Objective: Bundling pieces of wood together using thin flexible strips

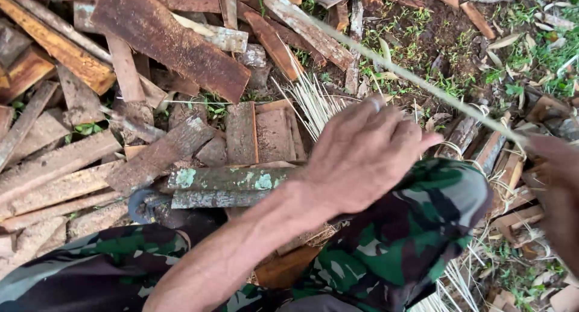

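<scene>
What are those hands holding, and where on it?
A long thin leaf rib: the right hand grips its near end. Whether the left hand pinches it cannot be told.

No packages, labels, signs or screens are visible in the head view (checked across the full frame, edge to edge).

A long, thin, pale leaf rib [386, 62] stretches diagonally, slightly blurred.
</scene>
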